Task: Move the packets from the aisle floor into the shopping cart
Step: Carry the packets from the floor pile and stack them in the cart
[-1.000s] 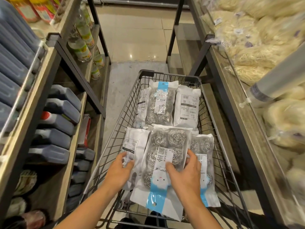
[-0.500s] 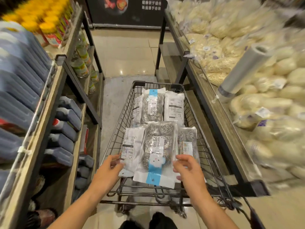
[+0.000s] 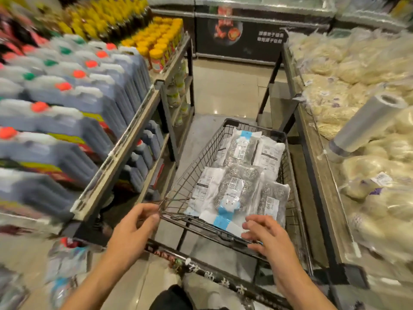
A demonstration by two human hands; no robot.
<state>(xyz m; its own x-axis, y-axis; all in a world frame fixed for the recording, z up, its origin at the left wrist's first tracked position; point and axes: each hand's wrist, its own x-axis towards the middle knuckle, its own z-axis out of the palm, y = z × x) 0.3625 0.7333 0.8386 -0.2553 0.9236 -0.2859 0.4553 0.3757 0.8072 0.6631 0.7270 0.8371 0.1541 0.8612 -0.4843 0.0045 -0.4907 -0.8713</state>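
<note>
Steel-wool packets already fill our shopping cart (image 3: 292,211), which suggests most of the task is behind us. Against the far end of the basket one packet (image 3: 240,151) lies face up with a white-backed packet (image 3: 269,154) just beside it toward the cart's right wall. Nearer us, a large packet with a blue strip (image 3: 232,193) lies on top in the middle, its lower end reaching over the near edge of the basket; a label-side packet (image 3: 204,189) sits at its left toward the left wall and another steel-wool packet (image 3: 273,201) at its right.

Our left hand (image 3: 131,229) is at the near left corner of the basket, fingers curled loosely by the wire rim; blur keeps us from telling whether they grip it. Our right hand (image 3: 266,236) hovers over the near edge with fingers spread and relaxed, holding nothing, just beside the blue-strip packet's lower end.

No packet shows on the visible patches of aisle floor (image 3: 225,90), though the ground beside us is blurred and partly hidden, so we cannot rule out a leftover. We judge the loading as done or nearly done.
</note>
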